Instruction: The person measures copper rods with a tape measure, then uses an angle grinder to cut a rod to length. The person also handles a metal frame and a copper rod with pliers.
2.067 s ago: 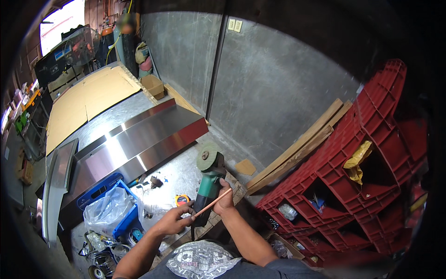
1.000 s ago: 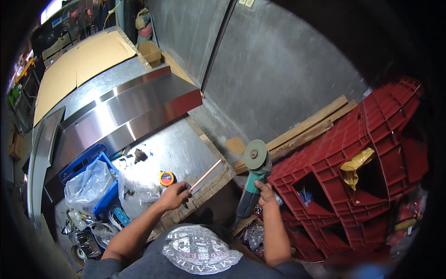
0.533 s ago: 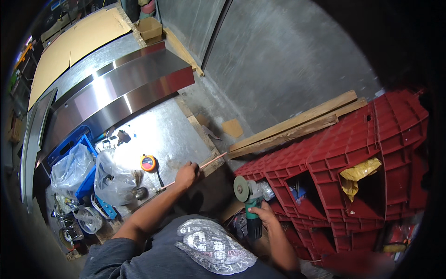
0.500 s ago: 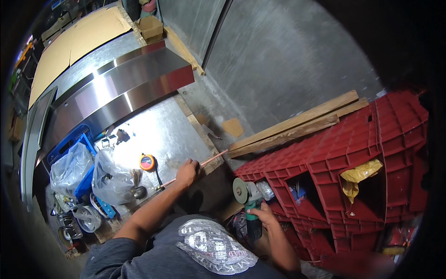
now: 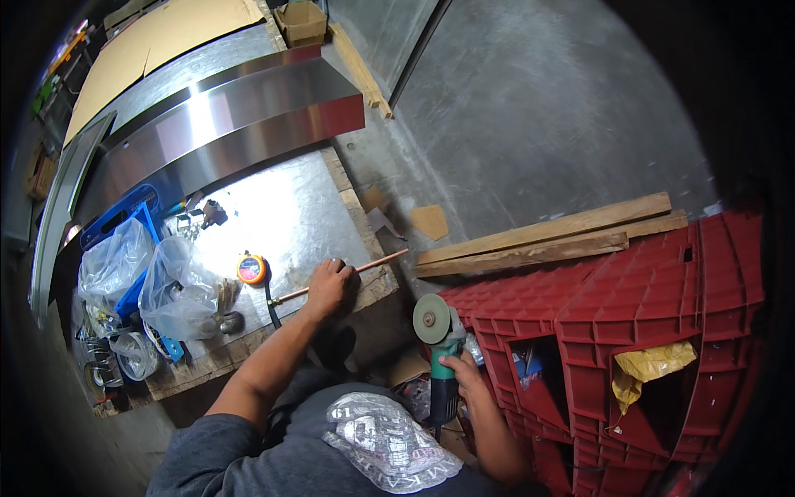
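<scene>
My left hand (image 5: 330,287) is closed over a thin copper pipe (image 5: 383,260) and presses it near the edge of the metal-topped workbench (image 5: 310,195). One end of the pipe sticks out past the bench edge, and its other end has a brass-coloured fitting. My right hand (image 5: 465,370) grips a green and black angle grinder (image 5: 443,369) by its body, beside the bench. The grinder's disc (image 5: 431,319) faces up, below the pipe's free end and apart from it. I cannot tell whether the disc spins. An orange tape measure (image 5: 251,268) lies left of my left hand.
Clear plastic bags (image 5: 178,290) and small fittings cover the bench's left part. Behind them lies a long stainless steel piece (image 5: 240,124). Wooden beams (image 5: 546,236) rest alongside red plastic crates (image 5: 596,306) on the right. A cardboard box (image 5: 301,25) stands at the back.
The view has shifted, moving the bench and crates in the picture. My right hand has brought the grinder slightly farther forward. My left hand stays closed on the copper pipe.
</scene>
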Demonstrator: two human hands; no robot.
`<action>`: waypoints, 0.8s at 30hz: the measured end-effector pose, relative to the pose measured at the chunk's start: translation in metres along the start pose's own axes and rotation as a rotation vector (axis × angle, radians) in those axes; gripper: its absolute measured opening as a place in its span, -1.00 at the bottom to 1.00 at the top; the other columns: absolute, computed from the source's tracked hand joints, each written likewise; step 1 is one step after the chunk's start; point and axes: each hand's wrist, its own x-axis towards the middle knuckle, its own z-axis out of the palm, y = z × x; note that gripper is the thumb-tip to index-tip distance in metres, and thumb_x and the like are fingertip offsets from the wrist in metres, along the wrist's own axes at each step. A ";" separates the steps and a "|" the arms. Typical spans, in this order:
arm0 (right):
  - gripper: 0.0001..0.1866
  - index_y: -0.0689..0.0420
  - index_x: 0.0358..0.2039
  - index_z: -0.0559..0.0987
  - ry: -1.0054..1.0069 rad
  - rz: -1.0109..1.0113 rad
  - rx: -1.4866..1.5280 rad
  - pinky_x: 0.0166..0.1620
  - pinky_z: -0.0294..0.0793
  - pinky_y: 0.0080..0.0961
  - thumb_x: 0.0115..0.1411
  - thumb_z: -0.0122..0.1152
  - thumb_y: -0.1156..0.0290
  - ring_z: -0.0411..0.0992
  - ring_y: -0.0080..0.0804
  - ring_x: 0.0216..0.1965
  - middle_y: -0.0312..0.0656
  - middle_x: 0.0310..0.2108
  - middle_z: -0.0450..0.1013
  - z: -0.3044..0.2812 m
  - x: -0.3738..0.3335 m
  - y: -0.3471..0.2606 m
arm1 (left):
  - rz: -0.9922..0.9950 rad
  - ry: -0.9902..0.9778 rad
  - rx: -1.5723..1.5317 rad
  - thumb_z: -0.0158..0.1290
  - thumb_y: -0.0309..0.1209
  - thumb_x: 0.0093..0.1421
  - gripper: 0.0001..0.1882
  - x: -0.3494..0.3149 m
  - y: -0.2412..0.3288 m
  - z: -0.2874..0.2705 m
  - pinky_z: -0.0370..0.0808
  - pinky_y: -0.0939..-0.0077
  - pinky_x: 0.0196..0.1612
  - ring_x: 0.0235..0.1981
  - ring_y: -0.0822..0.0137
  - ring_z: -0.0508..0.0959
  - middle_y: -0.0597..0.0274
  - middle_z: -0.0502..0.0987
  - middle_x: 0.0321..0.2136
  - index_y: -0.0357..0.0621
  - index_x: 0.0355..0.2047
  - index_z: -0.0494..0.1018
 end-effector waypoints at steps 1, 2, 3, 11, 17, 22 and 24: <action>-0.54 0.19 -0.06 0.48 -0.003 0.005 -0.016 -0.17 0.46 -0.50 -0.02 0.24 0.39 0.45 -0.47 -0.28 -0.28 -0.28 0.47 0.000 0.003 -0.006 | -0.003 -0.004 0.017 0.06 -0.33 0.11 -0.87 0.001 0.004 -0.003 0.36 0.21 -0.23 -0.31 0.11 0.44 0.14 0.40 -0.42 -0.05 -0.35 0.49; -0.56 0.19 -0.07 0.49 -0.014 -0.035 -0.031 -0.20 0.47 -0.50 0.00 0.27 0.36 0.46 -0.48 -0.30 -0.28 -0.28 0.48 0.005 0.005 -0.012 | -0.006 -0.009 0.035 0.05 -0.34 0.11 -0.87 0.002 0.007 -0.006 0.35 0.23 -0.22 -0.31 0.14 0.43 0.16 0.40 -0.42 -0.03 -0.33 0.50; -0.56 0.18 -0.09 0.50 0.013 -0.055 -0.045 -0.23 0.47 -0.51 0.00 0.31 0.34 0.46 -0.49 -0.32 -0.28 -0.29 0.48 0.009 0.012 -0.009 | -0.029 -0.014 0.027 0.07 -0.34 0.10 -0.85 0.003 0.010 -0.010 0.34 0.23 -0.21 -0.30 0.14 0.44 0.17 0.41 -0.42 -0.03 -0.31 0.49; -0.57 0.22 -0.21 0.58 -0.095 -0.191 -0.438 -0.19 0.48 -0.42 -0.06 0.43 0.26 0.50 -0.43 -0.32 -0.22 -0.31 0.54 0.038 0.065 -0.054 | -0.258 0.032 -0.126 0.20 -0.34 0.00 -0.68 0.001 0.006 -0.005 0.33 0.18 -0.23 -0.31 0.07 0.48 0.11 0.49 -0.43 -0.12 -0.23 0.42; -0.46 0.27 -0.22 0.59 -0.114 -0.238 -0.614 -0.12 0.48 -0.35 -0.13 0.44 0.13 0.54 -0.26 -0.25 -0.05 -0.30 0.57 0.064 0.104 -0.074 | -0.274 0.075 -0.183 0.18 -0.34 0.01 -0.72 0.003 0.006 -0.006 0.34 0.16 -0.25 -0.34 0.03 0.48 0.08 0.48 -0.46 -0.14 -0.30 0.40; -0.46 0.24 -0.20 0.58 -0.152 -0.281 -0.727 -0.12 0.47 -0.36 -0.13 0.45 0.13 0.53 -0.28 -0.25 -0.07 -0.30 0.57 0.086 0.116 -0.090 | -0.299 0.044 -0.196 0.16 -0.33 0.03 -0.75 0.003 0.003 -0.009 0.33 0.14 -0.25 -0.34 0.00 0.48 0.06 0.47 -0.47 -0.15 -0.34 0.37; -0.45 0.23 -0.20 0.58 -0.148 -0.275 -0.738 -0.12 0.47 -0.37 -0.13 0.45 0.12 0.52 -0.30 -0.25 -0.09 -0.29 0.57 0.089 0.121 -0.088 | -0.308 0.032 -0.197 0.15 -0.32 0.04 -0.75 0.002 0.004 -0.011 0.33 0.13 -0.25 -0.34 -0.02 0.47 0.05 0.47 -0.48 -0.15 -0.35 0.37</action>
